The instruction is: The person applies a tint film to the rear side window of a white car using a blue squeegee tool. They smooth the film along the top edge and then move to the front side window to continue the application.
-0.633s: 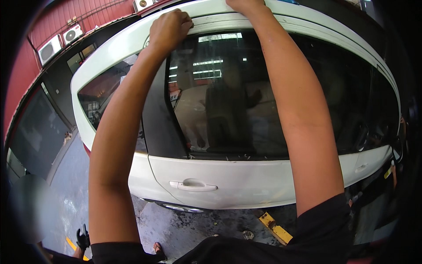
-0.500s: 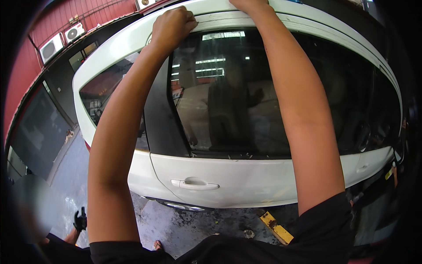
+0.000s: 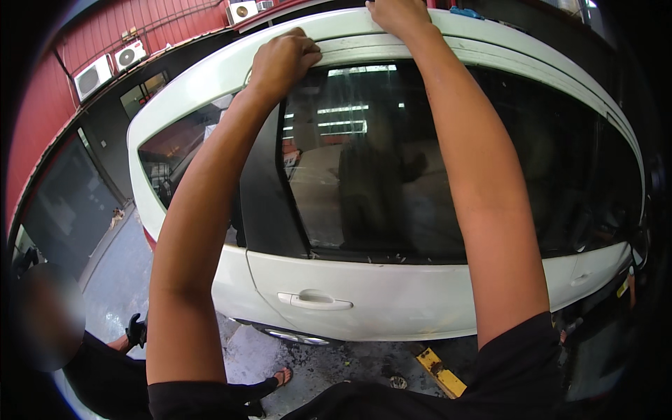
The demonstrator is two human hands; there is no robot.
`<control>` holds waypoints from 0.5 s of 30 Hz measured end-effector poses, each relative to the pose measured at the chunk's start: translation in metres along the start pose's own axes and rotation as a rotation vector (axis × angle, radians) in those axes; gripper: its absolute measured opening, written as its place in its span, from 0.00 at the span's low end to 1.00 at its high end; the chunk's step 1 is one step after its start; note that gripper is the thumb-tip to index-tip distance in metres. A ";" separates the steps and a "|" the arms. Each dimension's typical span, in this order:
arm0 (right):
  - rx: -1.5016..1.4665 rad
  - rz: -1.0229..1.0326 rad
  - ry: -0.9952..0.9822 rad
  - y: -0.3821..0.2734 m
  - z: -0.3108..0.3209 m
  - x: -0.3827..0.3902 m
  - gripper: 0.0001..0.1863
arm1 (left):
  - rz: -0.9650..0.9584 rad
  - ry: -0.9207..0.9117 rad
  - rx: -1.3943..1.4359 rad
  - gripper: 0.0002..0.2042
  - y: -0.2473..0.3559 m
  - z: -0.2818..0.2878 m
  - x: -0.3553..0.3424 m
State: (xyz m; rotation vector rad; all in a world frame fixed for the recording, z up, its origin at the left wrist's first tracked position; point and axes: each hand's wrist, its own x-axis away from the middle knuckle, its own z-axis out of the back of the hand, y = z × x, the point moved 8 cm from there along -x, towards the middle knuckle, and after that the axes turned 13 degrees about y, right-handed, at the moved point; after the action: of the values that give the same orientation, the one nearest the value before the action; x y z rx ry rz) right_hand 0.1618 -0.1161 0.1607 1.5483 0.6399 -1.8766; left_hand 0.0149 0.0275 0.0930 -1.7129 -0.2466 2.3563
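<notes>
Both my arms reach up to the roof edge of a white car (image 3: 315, 318). My left hand (image 3: 283, 61) is closed, thumb and fingers pressed together at the white trim above the side window (image 3: 378, 175); what is in the pinch is too small to make out. Farther right and higher, my right hand (image 3: 400, 17) rests at the roof edge with its fingers curled. Its fingertips lie close to the picture's top edge, and whatever they grip is hidden. Below the dark glass sits the white door handle (image 3: 315, 301).
A person in dark clothes (image 3: 105, 378) with a black glove (image 3: 136, 330) stands close at my left. On the floor beside the car lies a yellow block (image 3: 441, 372). A blue item (image 3: 467, 12) rests on the roof. Air-conditioner units (image 3: 93, 77) hang on the red wall.
The view has shifted slightly, so the car sits lower in the picture. Both hands stay at the roof edge. The person at the left has come further into view.
</notes>
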 end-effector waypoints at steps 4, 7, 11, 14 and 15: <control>-0.013 0.012 -0.023 -0.002 -0.010 0.016 0.20 | -0.105 -0.001 -0.094 0.09 0.007 -0.003 0.002; -0.014 0.064 0.014 0.006 -0.004 0.009 0.20 | -0.222 0.104 -0.133 0.08 0.020 -0.005 0.003; -0.042 0.004 -0.017 0.006 0.005 0.005 0.19 | -0.198 0.163 -0.219 0.07 0.013 -0.007 0.007; -0.036 -0.007 -0.025 0.013 0.001 0.002 0.19 | -0.069 0.058 0.032 0.07 -0.004 -0.006 -0.002; -0.064 0.005 -0.044 0.008 -0.005 0.000 0.19 | -0.020 0.023 0.075 0.07 -0.008 -0.003 0.003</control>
State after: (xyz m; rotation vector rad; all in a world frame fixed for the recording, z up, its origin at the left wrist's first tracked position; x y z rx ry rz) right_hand 0.1710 -0.1186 0.1599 1.4629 0.6697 -1.8633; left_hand 0.0179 0.0364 0.0913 -1.6941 -0.1694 2.2998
